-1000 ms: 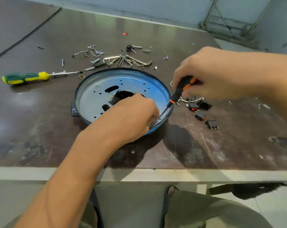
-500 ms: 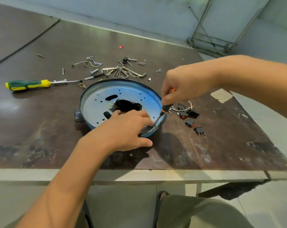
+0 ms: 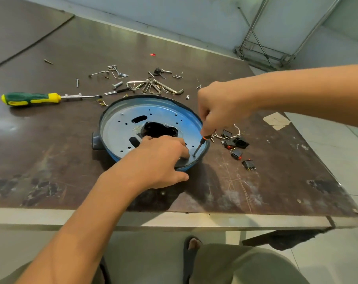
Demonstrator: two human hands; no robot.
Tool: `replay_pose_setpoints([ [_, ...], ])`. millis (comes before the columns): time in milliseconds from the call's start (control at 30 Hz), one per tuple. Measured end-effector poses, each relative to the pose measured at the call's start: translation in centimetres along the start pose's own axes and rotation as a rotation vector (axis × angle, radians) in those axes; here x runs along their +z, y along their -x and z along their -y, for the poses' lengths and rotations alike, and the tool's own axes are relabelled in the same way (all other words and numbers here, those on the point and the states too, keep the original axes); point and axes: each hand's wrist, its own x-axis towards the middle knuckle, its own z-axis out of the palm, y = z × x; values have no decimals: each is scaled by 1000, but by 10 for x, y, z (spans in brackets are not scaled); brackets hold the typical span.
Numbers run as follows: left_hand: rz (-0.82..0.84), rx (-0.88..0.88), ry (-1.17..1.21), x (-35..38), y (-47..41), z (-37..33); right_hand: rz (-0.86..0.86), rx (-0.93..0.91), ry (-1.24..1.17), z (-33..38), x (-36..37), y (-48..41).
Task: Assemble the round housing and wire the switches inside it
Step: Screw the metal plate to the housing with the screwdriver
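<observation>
**Screwdriver Tip Set Inside the Round Housing**

The round housing [image 3: 120,132], a blue-rimmed shallow pan with a perforated metal plate and a dark central opening, is seen lying open side up near the middle of the desk [image 3: 51,160]. Its near rim is held by the left hand [image 3: 159,158]: the fingers are bent over onto the plate inside, and the thumb is laid outside the rim. A small screwdriver [image 3: 202,140] with a black and orange handle is pinched from above by the curled fingers of the right hand [image 3: 219,105]. It is held steeply, almost upright, and its tip is set on the plate just inside the right rim, close to the left fingertips. What lies under the tip cannot be made out.

The switches [image 3: 235,144], black with red parts and thin white wires, are scattered on the desk just right of the housing. Behind the housing, hex keys [image 3: 159,88] and loose screws [image 3: 116,73] are spread about. A green and yellow screwdriver [image 3: 30,98] is laid to the far left.
</observation>
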Motion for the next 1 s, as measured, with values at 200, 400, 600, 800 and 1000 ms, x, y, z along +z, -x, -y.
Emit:
replay_pose_setpoints([
  [200,-6,11,-6,1,1,1,63,16,-19,-5,-1,-1],
  [400,-2,4,10,1,1,0,-166,-462,644,-3,-3,17],
  [600,-5,-9,1,2,0,-2,-9,-167,268,1,8,5],
  [800,11,-22,-1,1,2,-2,173,143,1,4,-4,-14],
  [1000,14,-18,-17,4,4,1,-110,-504,635,4,-1,8],
])
